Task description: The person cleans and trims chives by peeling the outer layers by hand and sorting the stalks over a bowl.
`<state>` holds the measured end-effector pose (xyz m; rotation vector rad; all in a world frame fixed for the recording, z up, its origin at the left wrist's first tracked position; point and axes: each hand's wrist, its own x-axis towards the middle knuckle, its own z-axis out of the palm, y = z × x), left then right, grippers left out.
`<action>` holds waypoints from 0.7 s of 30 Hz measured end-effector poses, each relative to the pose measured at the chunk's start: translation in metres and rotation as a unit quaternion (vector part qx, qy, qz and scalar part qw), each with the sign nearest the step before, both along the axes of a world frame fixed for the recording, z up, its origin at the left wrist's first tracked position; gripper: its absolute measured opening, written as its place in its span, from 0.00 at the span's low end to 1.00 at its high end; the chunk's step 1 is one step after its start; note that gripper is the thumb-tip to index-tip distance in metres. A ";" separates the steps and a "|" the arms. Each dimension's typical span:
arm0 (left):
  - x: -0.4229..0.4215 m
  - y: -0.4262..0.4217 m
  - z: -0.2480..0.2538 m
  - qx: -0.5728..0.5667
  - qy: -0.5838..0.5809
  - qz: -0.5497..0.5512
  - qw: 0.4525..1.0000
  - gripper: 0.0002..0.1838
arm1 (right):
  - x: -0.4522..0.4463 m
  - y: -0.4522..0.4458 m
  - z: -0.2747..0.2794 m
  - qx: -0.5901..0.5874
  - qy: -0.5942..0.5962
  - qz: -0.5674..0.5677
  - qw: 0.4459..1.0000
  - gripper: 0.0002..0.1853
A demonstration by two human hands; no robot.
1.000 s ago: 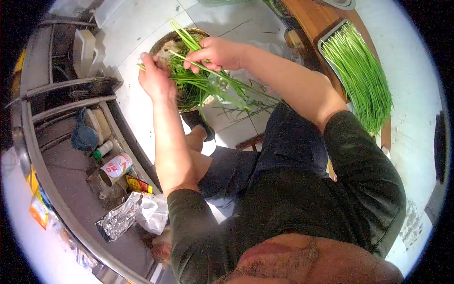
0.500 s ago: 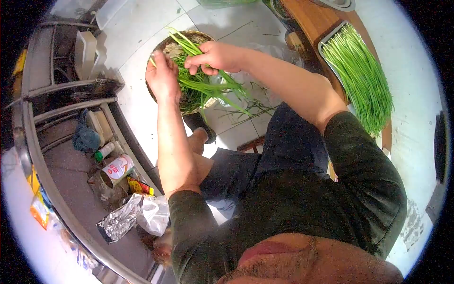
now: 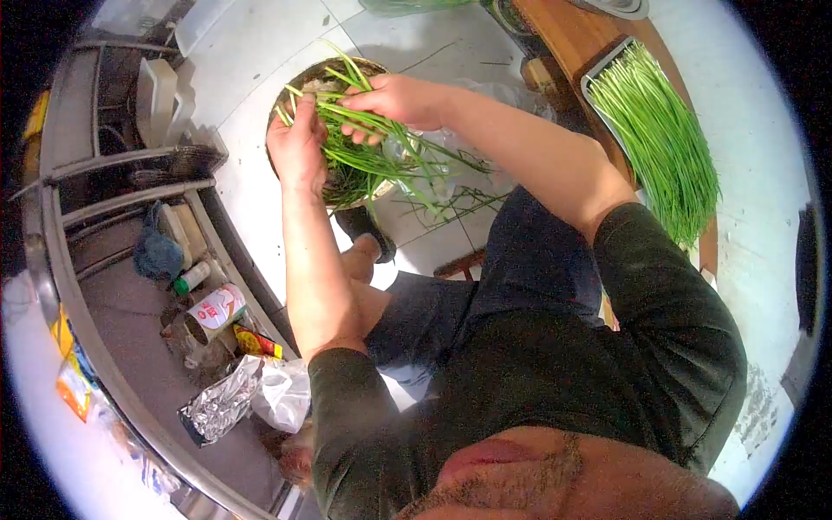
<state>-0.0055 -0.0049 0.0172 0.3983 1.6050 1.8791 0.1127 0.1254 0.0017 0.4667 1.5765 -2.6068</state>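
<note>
My left hand (image 3: 299, 149) is closed around the stem ends of some green chives (image 3: 360, 158), whose pale tips stick up past the thumb. Beside it, my right hand (image 3: 394, 102) pinches more chives between thumb and fingers, with stems rising above the knuckles. The long leaves droop right and down from both hands. Below them stands a round basket (image 3: 374, 66) holding green scraps and dry, pale leaves, its middle partly hidden by my hands. To the right, neatly lined-up chives (image 3: 654, 143) fill a metal tray (image 3: 608, 123).
The tray sits on a wooden surface (image 3: 563, 35). Loose green stems (image 3: 472, 204) and clear plastic (image 3: 511, 100) lie on the tiled floor (image 3: 247, 113). At left, a shelf (image 3: 130, 321) holds a can (image 3: 217, 310), a blue cloth (image 3: 158, 244), foil (image 3: 221, 403) and a white plastic bag (image 3: 282, 394).
Stem ends now spread out above my left thumb, and the chives between my hands lie more across. Both hands have shifted only slightly.
</note>
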 end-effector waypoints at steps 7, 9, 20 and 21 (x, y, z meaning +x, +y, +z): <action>-0.006 -0.001 -0.003 0.014 -0.021 0.008 1.000 0.08 | -0.007 0.024 -0.007 0.251 -0.048 -0.142 0.956 0.15; -0.006 0.000 -0.003 0.010 -0.025 0.010 1.000 0.09 | -0.003 0.029 0.001 0.437 -0.060 -0.133 0.888 0.15; 0.003 0.005 -0.011 0.041 -0.097 -0.038 0.994 0.07 | -0.003 -0.003 -0.015 0.400 0.045 -0.118 0.908 0.14; 0.004 0.005 -0.008 0.041 -0.105 -0.031 0.993 0.08 | -0.003 -0.003 -0.015 0.389 0.049 -0.112 0.913 0.13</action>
